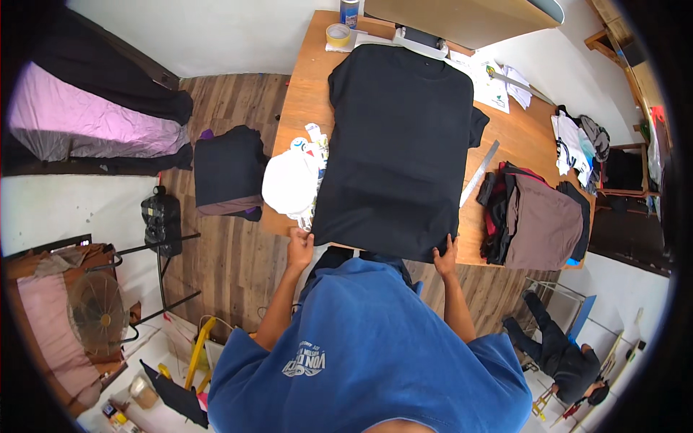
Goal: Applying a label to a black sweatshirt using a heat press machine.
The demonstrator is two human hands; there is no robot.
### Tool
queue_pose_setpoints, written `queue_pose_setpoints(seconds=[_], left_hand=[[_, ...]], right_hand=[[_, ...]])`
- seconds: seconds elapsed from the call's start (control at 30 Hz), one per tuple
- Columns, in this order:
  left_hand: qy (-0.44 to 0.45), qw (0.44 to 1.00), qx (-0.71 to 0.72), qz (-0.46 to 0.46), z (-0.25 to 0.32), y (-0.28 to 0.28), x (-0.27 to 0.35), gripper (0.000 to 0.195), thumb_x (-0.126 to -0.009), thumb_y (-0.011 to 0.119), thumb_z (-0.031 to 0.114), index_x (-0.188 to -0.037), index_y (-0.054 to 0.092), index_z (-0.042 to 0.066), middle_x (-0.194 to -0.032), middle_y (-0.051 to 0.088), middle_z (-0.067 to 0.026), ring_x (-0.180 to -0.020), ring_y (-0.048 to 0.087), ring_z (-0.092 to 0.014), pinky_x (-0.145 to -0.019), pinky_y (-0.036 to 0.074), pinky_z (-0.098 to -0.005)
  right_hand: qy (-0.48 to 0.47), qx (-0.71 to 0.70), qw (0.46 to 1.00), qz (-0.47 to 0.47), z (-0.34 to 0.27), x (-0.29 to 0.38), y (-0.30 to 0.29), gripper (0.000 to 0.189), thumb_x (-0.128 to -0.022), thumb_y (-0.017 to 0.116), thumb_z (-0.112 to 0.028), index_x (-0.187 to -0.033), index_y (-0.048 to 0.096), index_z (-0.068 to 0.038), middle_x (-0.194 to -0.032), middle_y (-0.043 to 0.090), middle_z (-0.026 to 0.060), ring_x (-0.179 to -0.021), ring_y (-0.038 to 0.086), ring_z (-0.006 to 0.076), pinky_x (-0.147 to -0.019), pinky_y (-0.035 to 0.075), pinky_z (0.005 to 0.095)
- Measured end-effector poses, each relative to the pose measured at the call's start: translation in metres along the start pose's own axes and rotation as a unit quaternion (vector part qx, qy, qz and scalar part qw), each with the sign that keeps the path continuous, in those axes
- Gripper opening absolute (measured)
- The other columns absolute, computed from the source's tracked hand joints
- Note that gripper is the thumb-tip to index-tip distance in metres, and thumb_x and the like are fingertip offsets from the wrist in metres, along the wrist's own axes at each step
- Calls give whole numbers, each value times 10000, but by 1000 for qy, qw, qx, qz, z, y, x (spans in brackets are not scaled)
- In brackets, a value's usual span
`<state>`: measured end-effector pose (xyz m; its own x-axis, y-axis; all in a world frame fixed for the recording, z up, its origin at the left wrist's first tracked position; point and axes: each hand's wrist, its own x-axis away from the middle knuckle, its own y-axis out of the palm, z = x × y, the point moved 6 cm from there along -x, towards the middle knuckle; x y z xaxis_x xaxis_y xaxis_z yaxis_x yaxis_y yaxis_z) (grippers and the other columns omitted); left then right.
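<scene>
A black T-shirt (398,146) lies spread on the wooden table (295,94), its collar away from me and its hem at the near edge. My left hand (300,250) is at the left hem corner; how firmly its fingers hold the cloth is unclear. At the right hem corner, my right hand (446,255) has its fingers spread over the cloth, the thumb near the edge. A round white item (291,182) and small printed pieces lie beside the shirt on the left. To its right rests a metal ruler (479,173).
Folded garments (544,222) are piled on the table's right side. Tape (338,35), a blue can (350,13) and papers (491,81) lie at the far side. Another clothes stack (228,173) stands left of the table. A person (566,352) is behind at the right.
</scene>
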<state>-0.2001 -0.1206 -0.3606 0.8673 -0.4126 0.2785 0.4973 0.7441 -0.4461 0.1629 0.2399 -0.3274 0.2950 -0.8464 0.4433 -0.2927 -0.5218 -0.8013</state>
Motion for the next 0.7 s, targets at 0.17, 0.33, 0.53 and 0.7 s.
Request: queue_pose_setpoints(seconds=[0.17, 0.33, 0.53, 0.7], left_hand=[[54, 991, -121, -34, 77, -9, -17, 288, -970, 738, 213, -1091, 566, 16, -859, 622, -168, -747, 592, -305, -729, 510, -405], [201, 976, -72, -39, 194, 30, -93, 325, -998, 706, 229, -1191, 619, -18, -1116, 628, -205, -980, 601, -337, -874, 503, -442], [-24, 998, 53, 3, 231, 67, -218, 630, -1063, 558, 421, -1449, 517, -75, -1457, 545, -307, -1363, 507, -441, -1147, 396, -442], [-70, 996, 53, 30, 240, 83, -235, 451, -1041, 616, 394, -1165, 641, -39, -1116, 720, -221, -1018, 685, -345, -926, 514, -427]], right_hand=[[-29, -54, 998, 20, 11, 2, 1, 793, -888, 760, -164, -1599, 412, -122, -1697, 223, 258, -1557, 257, 419, -1283, 242, 444], [-52, -71, 994, 59, 17, -2, 2, 709, -900, 753, -136, -1552, 475, -115, -1666, 297, 253, -1535, 317, 403, -1263, 295, 435], [-69, -78, 990, 96, 11, 2, 3, 701, -891, 752, -145, -1536, 480, -108, -1619, 363, 260, -1488, 384, 423, -1236, 335, 469], [-5, -38, 972, 234, 32, 16, 8, 591, -870, 752, -89, -1429, 560, -68, -1271, 604, 210, -1151, 603, 381, -1035, 482, 478]])
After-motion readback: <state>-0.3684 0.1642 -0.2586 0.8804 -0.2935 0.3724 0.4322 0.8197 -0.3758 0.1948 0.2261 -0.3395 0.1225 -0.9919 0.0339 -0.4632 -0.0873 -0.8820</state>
